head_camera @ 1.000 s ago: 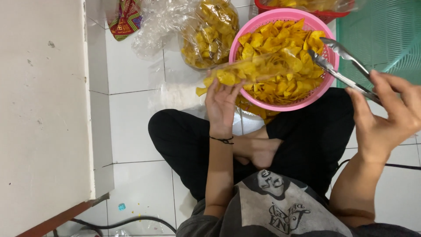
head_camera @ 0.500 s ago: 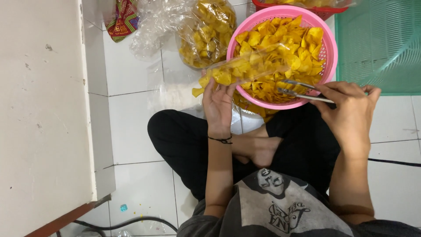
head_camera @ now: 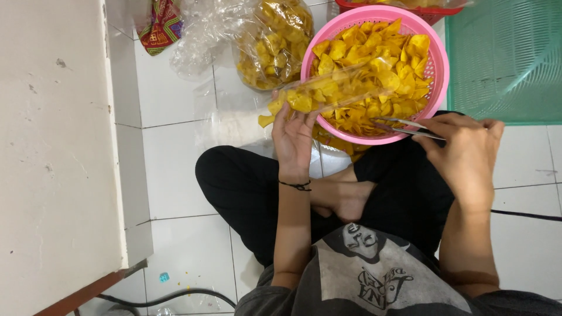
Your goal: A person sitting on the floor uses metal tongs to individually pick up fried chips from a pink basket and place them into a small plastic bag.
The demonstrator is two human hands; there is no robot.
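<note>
Bagging yellow chips over the pink basket [head_camera: 438, 70]

The left hand [head_camera: 293, 137] is gripping a clear chip bag [head_camera: 328, 93], lying crosswise toward the right; the right hand [head_camera: 465, 146] is clenching metal tongs [head_camera: 404, 126] just below it.

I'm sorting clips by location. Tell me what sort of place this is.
Likely a home or small-workshop floor used for packing snacks: white floor tiles, a pink basket of yellow chips, and filled clear bags nearby.

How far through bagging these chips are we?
Done: one filled clear bag lies on the floor. In hand: the left hand holds a partly filled bag; the right hand works metal tongs. Left: the pink basket is heaped.
</note>
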